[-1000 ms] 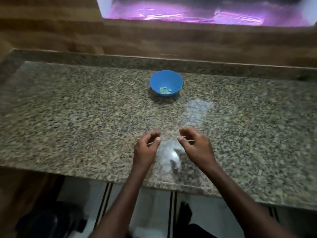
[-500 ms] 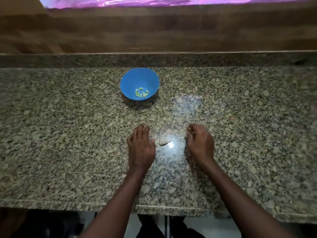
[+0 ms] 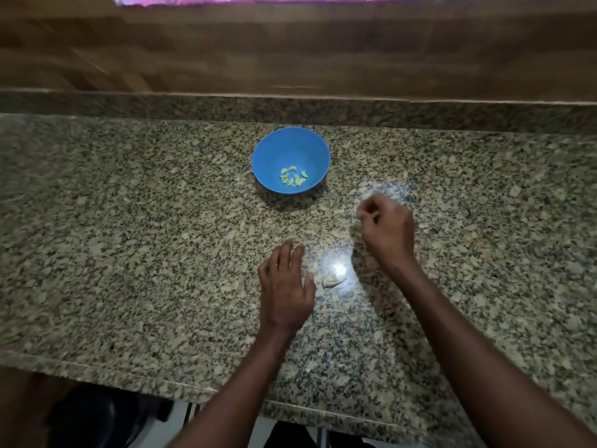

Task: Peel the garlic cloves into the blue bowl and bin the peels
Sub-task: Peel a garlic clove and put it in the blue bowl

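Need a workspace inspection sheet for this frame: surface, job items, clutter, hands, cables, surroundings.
Surface: speckled granite countertop, with a bright light glare between the hands.
Job's things: blue bowl upright near the back, a few peeled garlic cloves in it; pale garlic peel on the counter beside the left thumb.
Clutter: nothing seen.
Hands: left hand flat, fingers straight, on the counter; right hand blurred, fingers curled, pinching something small that is too blurred to name.
Cables: nothing seen.
Surroundings: wood-panel wall behind the counter; purple-lit strip at top edge; no bin in view; dark shapes under the counter edge, unclear.
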`<state>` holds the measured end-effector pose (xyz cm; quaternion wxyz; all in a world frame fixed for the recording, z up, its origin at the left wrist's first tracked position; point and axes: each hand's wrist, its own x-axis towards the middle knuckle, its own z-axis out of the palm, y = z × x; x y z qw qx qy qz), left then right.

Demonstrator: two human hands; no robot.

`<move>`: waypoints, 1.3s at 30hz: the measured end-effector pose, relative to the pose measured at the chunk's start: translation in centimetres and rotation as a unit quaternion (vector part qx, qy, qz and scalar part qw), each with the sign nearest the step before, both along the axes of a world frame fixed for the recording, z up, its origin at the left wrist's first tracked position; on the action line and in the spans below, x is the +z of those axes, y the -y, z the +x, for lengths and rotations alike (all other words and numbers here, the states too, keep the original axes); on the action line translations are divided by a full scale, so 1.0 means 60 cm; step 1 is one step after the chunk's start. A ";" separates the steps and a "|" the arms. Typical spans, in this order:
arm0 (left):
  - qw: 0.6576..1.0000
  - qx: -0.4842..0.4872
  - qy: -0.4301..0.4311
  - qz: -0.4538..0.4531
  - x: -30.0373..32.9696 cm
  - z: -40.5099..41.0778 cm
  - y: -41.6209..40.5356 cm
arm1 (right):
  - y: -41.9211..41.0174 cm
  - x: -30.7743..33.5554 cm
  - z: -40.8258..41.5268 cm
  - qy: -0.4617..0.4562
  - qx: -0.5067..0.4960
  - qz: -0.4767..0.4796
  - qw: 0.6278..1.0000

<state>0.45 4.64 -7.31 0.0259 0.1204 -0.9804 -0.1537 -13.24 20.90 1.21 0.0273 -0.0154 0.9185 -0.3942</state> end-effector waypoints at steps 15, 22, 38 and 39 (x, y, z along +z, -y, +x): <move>1.000 -0.006 -0.017 0.023 0.001 0.001 -0.002 | 0.143 0.044 -0.106 -0.103 0.137 0.016 0.985; 0.999 -0.010 -0.026 0.016 -0.003 0.001 -0.003 | -0.019 -0.018 0.077 0.052 0.131 0.058 0.988; 0.999 0.009 -0.010 0.037 0.035 0.010 -0.021 | -0.053 -0.026 0.142 0.099 0.126 0.052 0.986; 0.997 0.015 -0.020 0.073 0.045 0.013 -0.027 | -0.059 -0.018 0.145 0.107 0.130 0.032 0.985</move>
